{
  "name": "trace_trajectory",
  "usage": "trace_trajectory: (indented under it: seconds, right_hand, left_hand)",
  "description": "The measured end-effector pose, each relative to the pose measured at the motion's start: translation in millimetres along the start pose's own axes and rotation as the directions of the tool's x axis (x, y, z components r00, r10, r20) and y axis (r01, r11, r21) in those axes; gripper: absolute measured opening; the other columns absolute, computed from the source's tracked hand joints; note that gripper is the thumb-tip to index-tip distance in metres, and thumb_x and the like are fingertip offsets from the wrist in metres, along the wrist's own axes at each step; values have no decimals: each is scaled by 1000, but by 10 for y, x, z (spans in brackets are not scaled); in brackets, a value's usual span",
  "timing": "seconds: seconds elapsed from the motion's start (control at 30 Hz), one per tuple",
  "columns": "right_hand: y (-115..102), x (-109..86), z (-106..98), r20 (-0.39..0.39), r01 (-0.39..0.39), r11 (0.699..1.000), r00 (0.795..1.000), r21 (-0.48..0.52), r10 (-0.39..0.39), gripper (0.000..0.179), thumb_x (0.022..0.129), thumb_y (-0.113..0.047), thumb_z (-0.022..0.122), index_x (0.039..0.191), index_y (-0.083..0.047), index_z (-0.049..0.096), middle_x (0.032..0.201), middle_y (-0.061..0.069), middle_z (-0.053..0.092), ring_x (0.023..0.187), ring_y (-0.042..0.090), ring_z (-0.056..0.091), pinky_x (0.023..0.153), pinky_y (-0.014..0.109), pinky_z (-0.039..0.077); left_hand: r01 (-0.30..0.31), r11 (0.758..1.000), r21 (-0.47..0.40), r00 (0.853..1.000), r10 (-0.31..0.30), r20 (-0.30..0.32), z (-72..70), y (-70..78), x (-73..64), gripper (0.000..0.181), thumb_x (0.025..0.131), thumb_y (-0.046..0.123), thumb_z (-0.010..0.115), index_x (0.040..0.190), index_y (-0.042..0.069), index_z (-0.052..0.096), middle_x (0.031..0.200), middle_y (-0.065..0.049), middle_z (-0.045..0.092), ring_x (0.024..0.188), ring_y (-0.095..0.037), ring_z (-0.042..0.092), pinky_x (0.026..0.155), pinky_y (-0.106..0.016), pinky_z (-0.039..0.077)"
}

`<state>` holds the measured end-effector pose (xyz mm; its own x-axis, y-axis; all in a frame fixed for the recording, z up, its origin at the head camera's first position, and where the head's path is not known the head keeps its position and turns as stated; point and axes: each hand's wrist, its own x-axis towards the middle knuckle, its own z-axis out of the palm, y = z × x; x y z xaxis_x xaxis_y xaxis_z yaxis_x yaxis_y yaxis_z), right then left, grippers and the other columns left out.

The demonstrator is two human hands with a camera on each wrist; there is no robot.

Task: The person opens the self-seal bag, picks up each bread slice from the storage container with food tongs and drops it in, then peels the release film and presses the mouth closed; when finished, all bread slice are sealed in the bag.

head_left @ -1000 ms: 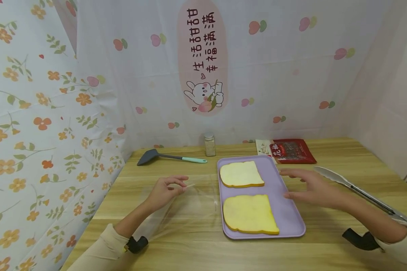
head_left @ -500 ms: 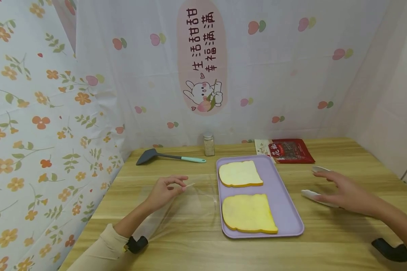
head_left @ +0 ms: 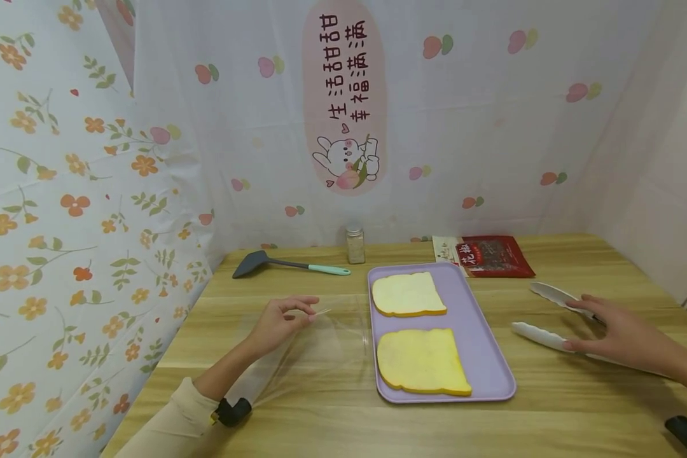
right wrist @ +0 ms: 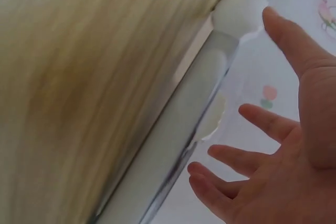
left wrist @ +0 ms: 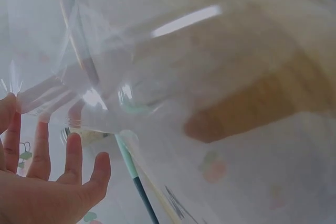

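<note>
My left hand [head_left: 279, 324] pinches the edge of a clear plastic bag [left wrist: 184, 45] between thumb and forefinger, left of the tray; its other fingers are spread in the left wrist view. Two toy-like bread slices, a pale one [head_left: 408, 294] and a yellower one [head_left: 420, 360], lie flat on a lilac tray [head_left: 489, 366]. To the tray's right, tongs [head_left: 538, 334] with white scalloped ends lie spread on the table. My right hand [head_left: 621, 331] hovers over them, thumb and fingers apart; in the right wrist view it shows beside the tongs [right wrist: 163, 129], fingers spread, gripping nothing.
A spatula [head_left: 329, 270] with a mint handle lies behind the bag. At the back stand a small spice jar [head_left: 355, 247] and a red-and-white spice packet [head_left: 495, 256], which lies flat behind the tray. Patterned cloth [head_left: 235, 159] hangs around the table [head_left: 435, 432].
My right hand has moved from above the tray's right edge rightward to over the tongs, uncovering both their ends. My left hand holds the bag in the same spot.
</note>
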<state>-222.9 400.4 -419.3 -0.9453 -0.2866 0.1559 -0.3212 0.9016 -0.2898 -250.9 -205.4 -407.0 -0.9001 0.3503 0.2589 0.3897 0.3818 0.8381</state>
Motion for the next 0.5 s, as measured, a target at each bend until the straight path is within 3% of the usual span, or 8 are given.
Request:
trace_trajectory:
  seconds: [0.2, 0.5]
  right_hand:
    - [95, -24, 38, -15, 30, 999, 999, 36, -29, 82, 73, -37, 88, 134, 6, 52, 132, 47, 42, 113, 65, 43, 82, 74, 38]
    - [177, 18, 66, 55, 29, 999, 998, 41, -31, 86, 71, -41, 88, 134, 5, 52, 137, 45, 38, 116, 65, 41, 82, 73, 39]
  left_hand:
    - [20, 1000, -3, 1000, -20, -5, 8, -18, 27, 12, 91, 8, 72, 95, -3, 74, 128, -13, 66, 128, -35, 53, 94, -62, 45]
    - [39, 999, -14, 999, -40, -8, 46, -65, 17, 10, 90, 3, 71, 95, -5, 73, 129, -17, 64, 129, -38, 51, 95, -65, 43]
